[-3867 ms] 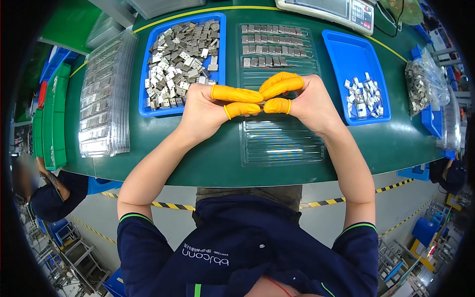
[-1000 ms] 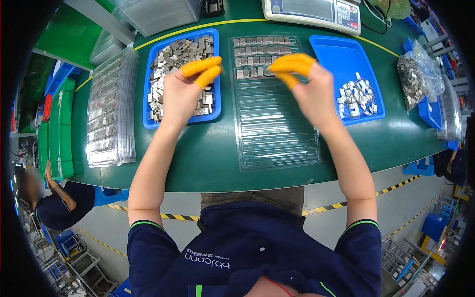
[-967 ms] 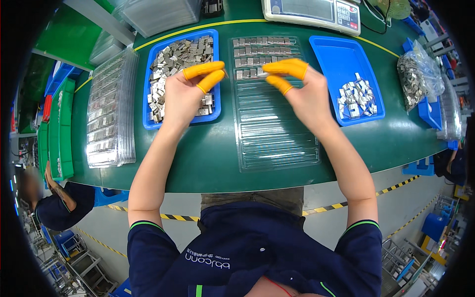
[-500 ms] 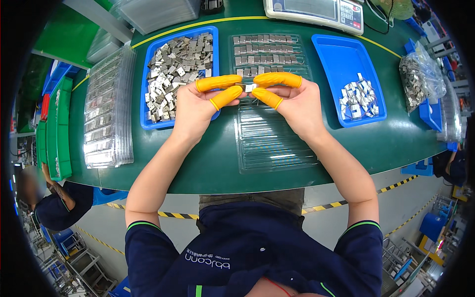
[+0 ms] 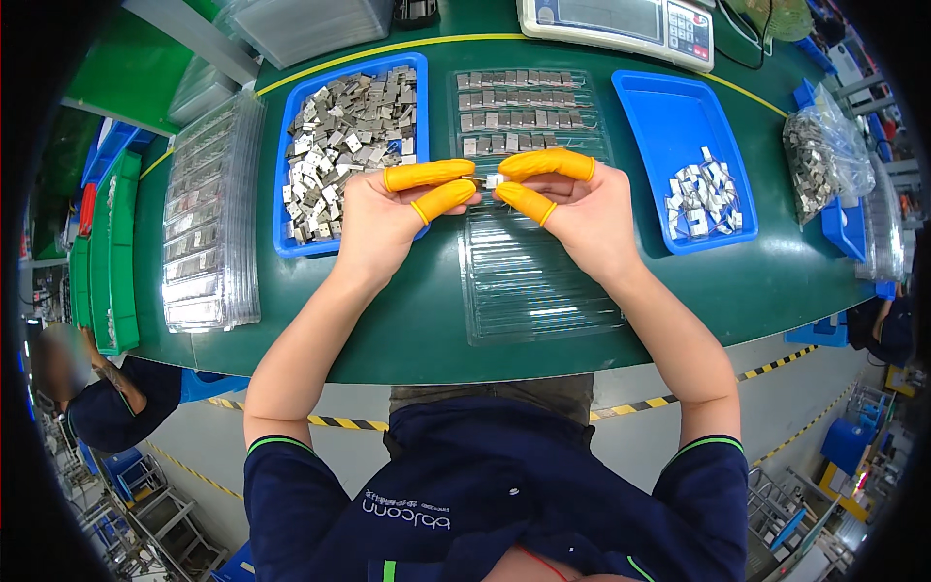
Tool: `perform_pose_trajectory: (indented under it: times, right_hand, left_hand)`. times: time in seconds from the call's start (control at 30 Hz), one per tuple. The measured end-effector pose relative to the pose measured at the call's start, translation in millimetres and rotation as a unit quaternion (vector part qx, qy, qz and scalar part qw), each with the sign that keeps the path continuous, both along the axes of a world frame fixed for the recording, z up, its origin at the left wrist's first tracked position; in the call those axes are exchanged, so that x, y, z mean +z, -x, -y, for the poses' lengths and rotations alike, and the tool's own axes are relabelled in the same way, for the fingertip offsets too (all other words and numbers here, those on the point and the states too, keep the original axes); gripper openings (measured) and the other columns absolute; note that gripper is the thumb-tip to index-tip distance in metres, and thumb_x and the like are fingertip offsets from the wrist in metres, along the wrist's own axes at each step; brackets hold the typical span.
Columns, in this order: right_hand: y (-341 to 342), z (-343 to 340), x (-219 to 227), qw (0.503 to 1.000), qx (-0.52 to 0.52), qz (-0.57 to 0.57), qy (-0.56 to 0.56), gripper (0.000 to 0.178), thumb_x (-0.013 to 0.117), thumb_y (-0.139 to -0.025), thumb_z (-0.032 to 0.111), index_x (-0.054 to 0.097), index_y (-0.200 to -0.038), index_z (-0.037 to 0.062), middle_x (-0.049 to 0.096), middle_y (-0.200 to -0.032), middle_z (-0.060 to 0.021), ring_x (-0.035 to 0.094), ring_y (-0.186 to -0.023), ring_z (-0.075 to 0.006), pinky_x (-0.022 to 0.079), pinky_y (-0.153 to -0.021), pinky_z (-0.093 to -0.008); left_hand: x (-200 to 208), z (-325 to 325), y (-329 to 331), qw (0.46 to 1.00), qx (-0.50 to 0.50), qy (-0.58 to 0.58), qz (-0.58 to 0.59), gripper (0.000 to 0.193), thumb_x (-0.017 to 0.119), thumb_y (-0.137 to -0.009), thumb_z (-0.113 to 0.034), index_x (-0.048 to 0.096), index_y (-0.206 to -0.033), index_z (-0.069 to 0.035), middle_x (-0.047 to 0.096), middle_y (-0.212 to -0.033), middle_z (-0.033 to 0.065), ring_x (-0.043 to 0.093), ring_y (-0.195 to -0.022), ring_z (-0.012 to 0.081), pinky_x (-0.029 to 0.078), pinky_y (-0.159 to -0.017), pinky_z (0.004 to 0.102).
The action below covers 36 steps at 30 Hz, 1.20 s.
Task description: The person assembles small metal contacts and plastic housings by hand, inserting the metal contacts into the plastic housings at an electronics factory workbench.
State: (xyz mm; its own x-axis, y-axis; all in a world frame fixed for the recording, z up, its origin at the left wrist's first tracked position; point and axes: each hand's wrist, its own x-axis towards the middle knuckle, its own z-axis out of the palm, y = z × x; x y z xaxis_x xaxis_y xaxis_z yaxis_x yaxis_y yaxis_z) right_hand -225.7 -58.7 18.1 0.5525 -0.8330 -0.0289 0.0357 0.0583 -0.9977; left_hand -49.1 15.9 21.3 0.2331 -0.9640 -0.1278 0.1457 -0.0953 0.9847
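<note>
Both hands meet above the clear blister tray [image 5: 543,281], with yellow finger cots on thumbs and index fingers. My right hand [image 5: 587,199] is closed, pinching a small white connector piece [image 5: 494,181] between thumb and index finger. Facing it, my left hand [image 5: 388,209] is closed on a small metal part [image 5: 478,179], mostly hidden by the fingertips. The two pieces are touching or almost so; I cannot tell which. Beyond my hands, rows of grey metal-shelled connectors [image 5: 514,120] with thin wires lie in the tray's far slots. Its near slots hold nothing visible.
Left stands a blue tray [image 5: 281,233] heaped with metal shells [image 5: 354,141]. At right, another blue tray [image 5: 669,107] holds white wired pieces [image 5: 700,199]. Stacked clear trays [image 5: 208,223] lie far left. A scale [image 5: 621,24] and a bag of parts [image 5: 810,160] stand further off.
My fingertips have drawn slightly apart and lowered a little, so more of the white piece and the metal part shows between them. The trays stay where they were.
</note>
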Motion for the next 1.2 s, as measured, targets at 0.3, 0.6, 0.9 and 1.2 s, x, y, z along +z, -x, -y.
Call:
perform_pose_trajectory:
  times: [0.3,0.6,0.9,1.2]
  right_hand:
    - [9,9,1,0.994,0.108,0.029,-0.002,0.032,0.076,-0.067,0.001,0.065,-0.097,-0.0006,0.066,-0.093,-0.0065,0.063,-0.085,-0.0144,0.049,-0.082,-0.0265]
    - [7,3,5,0.972,0.228,0.051,-0.017,0.027,0.076,-0.064,0.0,0.069,-0.091,0.0,0.064,-0.088,-0.0065,0.059,-0.08,-0.0137,0.047,-0.08,-0.0262]
    - [4,0,2,0.989,0.127,0.07,-0.014,0.019,0.072,-0.071,0.002,0.069,-0.09,0.0008,0.065,-0.09,-0.007,0.061,-0.085,-0.0158,0.047,-0.079,-0.0272]
    - [5,5,-10,0.835,-0.028,-0.068,0.545,0.026,0.072,-0.071,0.009,0.066,-0.096,0.006,0.063,-0.091,-0.008,0.061,-0.085,-0.0231,0.046,-0.083,-0.0345]
  left_hand:
    - [8,-6,-4,0.997,-0.071,-0.01,0.008,0.017,0.068,-0.077,-0.002,0.068,-0.093,0.003,0.068,-0.086,0.012,0.066,-0.074,0.0147,0.054,-0.072,0.0253]
    - [7,-11,-14,0.978,-0.204,0.025,-0.046,0.018,0.07,-0.072,0.003,0.068,-0.09,0.005,0.068,-0.083,0.0154,0.067,-0.073,0.0193,0.055,-0.07,0.0287]
    - [-2,-8,2,0.989,-0.118,0.062,-0.065,0.019,0.066,-0.077,0.002,0.066,-0.096,0.005,0.067,-0.087,0.0153,0.066,-0.077,0.0209,0.055,-0.071,0.0282]
    - [-8,-10,-5,0.987,-0.095,0.054,0.12,0.021,0.061,-0.086,-0.017,0.068,-0.087,0.002,0.068,-0.08,0.0094,0.064,-0.073,0.0127,0.05,-0.069,0.0238]
